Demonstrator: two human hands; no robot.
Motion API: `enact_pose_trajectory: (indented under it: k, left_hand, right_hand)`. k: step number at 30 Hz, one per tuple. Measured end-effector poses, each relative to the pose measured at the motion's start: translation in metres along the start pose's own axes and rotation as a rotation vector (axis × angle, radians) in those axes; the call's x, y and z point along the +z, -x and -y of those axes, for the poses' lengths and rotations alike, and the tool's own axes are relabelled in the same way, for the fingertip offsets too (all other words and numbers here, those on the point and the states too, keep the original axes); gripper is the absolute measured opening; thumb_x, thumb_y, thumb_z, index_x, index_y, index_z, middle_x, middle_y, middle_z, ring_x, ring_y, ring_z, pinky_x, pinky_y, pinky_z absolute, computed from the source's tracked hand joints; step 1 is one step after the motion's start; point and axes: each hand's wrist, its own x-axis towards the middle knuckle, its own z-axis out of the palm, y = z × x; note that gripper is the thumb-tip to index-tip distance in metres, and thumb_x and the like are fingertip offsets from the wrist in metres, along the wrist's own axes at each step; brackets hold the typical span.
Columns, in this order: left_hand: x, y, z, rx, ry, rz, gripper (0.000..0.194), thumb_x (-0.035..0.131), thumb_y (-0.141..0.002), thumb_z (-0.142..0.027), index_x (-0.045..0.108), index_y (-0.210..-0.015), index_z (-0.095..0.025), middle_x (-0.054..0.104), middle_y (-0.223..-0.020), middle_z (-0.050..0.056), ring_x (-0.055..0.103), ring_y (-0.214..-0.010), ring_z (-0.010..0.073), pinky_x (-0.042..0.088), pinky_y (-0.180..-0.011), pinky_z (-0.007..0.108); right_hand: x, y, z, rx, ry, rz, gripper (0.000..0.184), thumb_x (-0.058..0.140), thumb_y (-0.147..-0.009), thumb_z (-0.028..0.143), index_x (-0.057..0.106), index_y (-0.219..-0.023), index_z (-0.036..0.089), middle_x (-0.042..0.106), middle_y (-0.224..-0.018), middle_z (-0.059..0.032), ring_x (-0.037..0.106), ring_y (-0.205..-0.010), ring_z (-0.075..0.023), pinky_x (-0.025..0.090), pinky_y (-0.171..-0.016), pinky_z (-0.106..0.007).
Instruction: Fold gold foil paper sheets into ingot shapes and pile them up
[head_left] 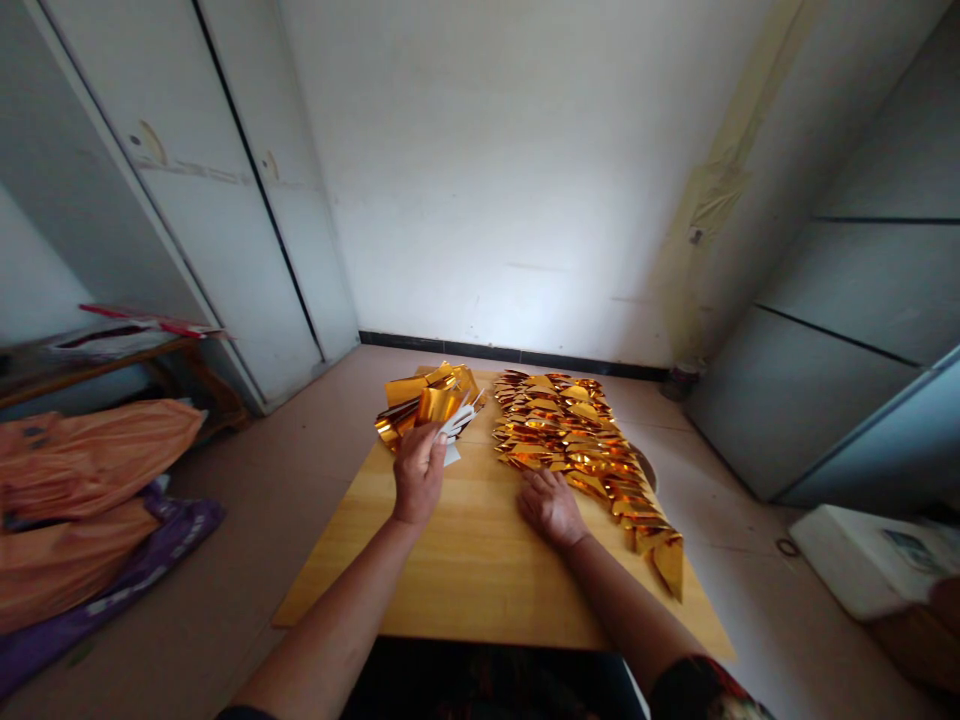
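Observation:
My left hand [420, 475] is closed around a bunch of gold foil paper sheets [441, 402], held up over the left half of the wooden table [465, 570]. White backs and edges of the sheets fan out beside my thumb. My right hand [551, 507] rests palm down on the tabletop, fingers stretched forward. Its fingertips touch or lie just at the near edge of several rows of folded gold foil pieces [577, 430]. These rows overlap and run down the table's right side toward me. Whether anything small lies under my right fingers is hidden.
A bench with orange bags [97, 465] and a purple bag [180, 525] is at the left. Wardrobe doors [247, 200] stand behind it. At the right are a grey cabinet [810, 400] and a white box [862, 560] on the floor. A white wall [510, 180] closes off the far side.

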Motion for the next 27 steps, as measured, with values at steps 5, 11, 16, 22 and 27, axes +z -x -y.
enact_pose_trajectory:
  k: [5, 11, 16, 22, 27]
  left_hand:
    - [0.023, 0.055, -0.021, 0.149, 0.184, 0.364, 0.032, 0.041, -0.090, -0.025, 0.065, -0.109, -0.023, 0.066, -0.111, 0.007, 0.056, -0.107, 0.0190, 0.042, -0.096, 0.031]
    - [0.038, 0.093, -0.010, 0.239, 0.087, 0.730, 0.023, 0.053, -0.080, -0.019, 0.072, -0.091, -0.027, 0.068, -0.104, 0.005, 0.060, -0.098, 0.0210, 0.043, -0.091, 0.037]
    - [0.035, 0.094, -0.011, 0.214, 0.084, 0.717, 0.012, 0.061, -0.077, -0.029, 0.072, -0.078, -0.026, 0.067, -0.105, 0.005, 0.060, -0.097, 0.0227, 0.042, -0.090, 0.038]
    - [0.034, 0.093, -0.014, 0.189, 0.072, 0.682, 0.013, 0.059, -0.079, -0.027, 0.070, -0.073, -0.023, 0.068, -0.102, 0.004, 0.060, -0.095, 0.0211, 0.042, -0.088, 0.037]
    - [0.036, 0.095, -0.015, 0.218, 0.074, 0.654, 0.011, 0.061, -0.076, -0.023, 0.069, -0.069, -0.021, 0.068, -0.096, 0.003, 0.060, -0.091, 0.0188, 0.043, -0.087, 0.035]
  right_hand:
    - [-0.001, 0.000, -0.001, 0.008, -0.001, -0.004, 0.020, 0.051, -0.088, 0.022, 0.066, -0.076, 0.020, 0.066, -0.103, -0.0058, 0.052, -0.088, -0.0194, 0.033, -0.074, -0.032]
    - [-0.001, 0.002, -0.003, -0.004, -0.039, 0.032, 0.014, 0.060, -0.083, 0.030, 0.068, -0.090, 0.021, 0.066, -0.104, -0.0077, 0.052, -0.090, -0.0221, 0.035, -0.073, -0.032]
    - [0.001, 0.002, -0.003, 0.066, -0.041, 0.042, 0.015, 0.054, -0.085, 0.021, 0.068, -0.091, 0.021, 0.066, -0.103, -0.0067, 0.053, -0.089, -0.0212, 0.039, -0.076, -0.032]
    - [-0.006, 0.009, -0.003, 0.043, -0.144, 0.026, 0.044, 0.049, -0.079, 0.013, 0.056, -0.122, 0.020, 0.059, -0.119, -0.0091, 0.052, -0.103, -0.0212, 0.041, -0.085, -0.032]
    - [-0.015, 0.022, 0.004, -0.056, -0.164, 0.063, 0.027, 0.049, -0.085, 0.019, 0.064, -0.107, 0.021, 0.058, -0.120, -0.0104, 0.053, -0.100, -0.0221, 0.042, -0.082, -0.033]
